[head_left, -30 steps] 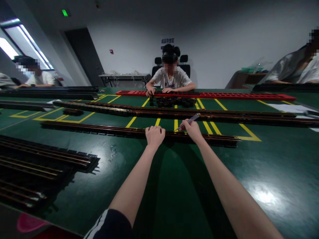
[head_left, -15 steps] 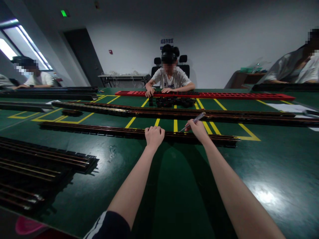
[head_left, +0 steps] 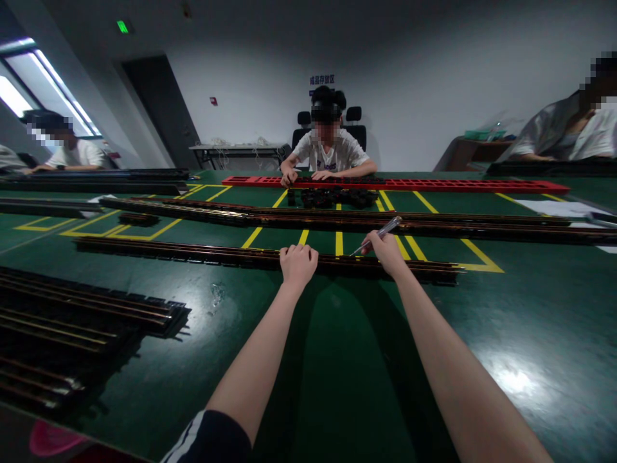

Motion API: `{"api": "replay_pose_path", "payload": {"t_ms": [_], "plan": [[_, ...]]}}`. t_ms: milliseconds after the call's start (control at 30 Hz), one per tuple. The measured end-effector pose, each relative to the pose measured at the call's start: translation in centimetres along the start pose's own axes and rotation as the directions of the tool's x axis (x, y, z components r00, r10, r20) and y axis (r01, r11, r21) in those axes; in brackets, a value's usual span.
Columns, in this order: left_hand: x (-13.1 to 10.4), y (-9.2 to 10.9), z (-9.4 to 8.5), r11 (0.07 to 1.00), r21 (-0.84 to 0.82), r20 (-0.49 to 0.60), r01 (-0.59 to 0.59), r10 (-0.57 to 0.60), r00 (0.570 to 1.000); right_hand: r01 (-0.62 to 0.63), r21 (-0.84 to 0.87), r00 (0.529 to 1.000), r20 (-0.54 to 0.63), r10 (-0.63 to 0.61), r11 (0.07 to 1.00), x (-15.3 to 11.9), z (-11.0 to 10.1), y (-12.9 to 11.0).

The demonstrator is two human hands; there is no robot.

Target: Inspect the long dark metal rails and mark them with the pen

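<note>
Long rail [head_left: 216,255] across table [head_left: 506,334], stacked rails [head_left: 87,315] left.

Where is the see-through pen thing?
In the right hand, right of centre, the pen points down at the long dark rail in front.

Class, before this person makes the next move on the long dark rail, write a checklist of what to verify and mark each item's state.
1. Left hand rests on the rail: ok.
2. Right hand holds the clear-handled tool: ok.
3. Tool tip on the rail: cannot tell.
4. Rail lies flat on the green table: ok.
5. Table between rail and the person is bare: ok.
6. The person opposite keeps hands by the red tray, apart from this rail: ok.
</note>
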State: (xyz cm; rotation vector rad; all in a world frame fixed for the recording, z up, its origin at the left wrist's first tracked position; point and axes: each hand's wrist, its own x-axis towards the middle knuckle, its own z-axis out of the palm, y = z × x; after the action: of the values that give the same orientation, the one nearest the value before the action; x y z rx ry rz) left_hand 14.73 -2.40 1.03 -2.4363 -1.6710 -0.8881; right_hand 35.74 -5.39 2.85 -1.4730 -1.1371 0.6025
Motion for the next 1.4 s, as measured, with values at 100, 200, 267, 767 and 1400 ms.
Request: {"api": "replay_pose_path", "payload": {"t_ms": [100, 200, 267, 767, 1400], "plan": [[0.0, 0.0, 0.0, 1.000, 0.005, -0.001, 0.000, 0.000, 1.000, 0.020, 0.004, 1.000, -0.002, -0.020, 1.000, 0.2, -0.1, 0.5], [0.0, 0.0, -0.1, 1.000, 0.000, 0.010, 0.004, -0.004, 1.000, 0.025, 0.012, 0.999, -0.024, -0.025, 1.000, 0.3, -0.1, 0.7], [0.0, 0.0, -0.1, 1.000, -0.010, 0.025, 0.009, -0.009, 1.000, 0.023, 0.016, 0.999, -0.031, -0.023, 1.000, 0.3, -0.2, 0.7], [-0.4, 0.6, -0.3, 0.999, 0.002, 0.007, -0.043, 0.043, 0.999, 0.032, 0.042, 0.999, -0.012, -0.031, 0.999, -0.1, -0.2, 0.6], [-1.1, 3.2, 0.9, 0.967, -0.027, 0.075, -0.255, 0.256, 0.964, -0.008, 0.042, 1.000, -0.015, 0.008, 0.999, -0.6, 0.0, -0.4]]}}
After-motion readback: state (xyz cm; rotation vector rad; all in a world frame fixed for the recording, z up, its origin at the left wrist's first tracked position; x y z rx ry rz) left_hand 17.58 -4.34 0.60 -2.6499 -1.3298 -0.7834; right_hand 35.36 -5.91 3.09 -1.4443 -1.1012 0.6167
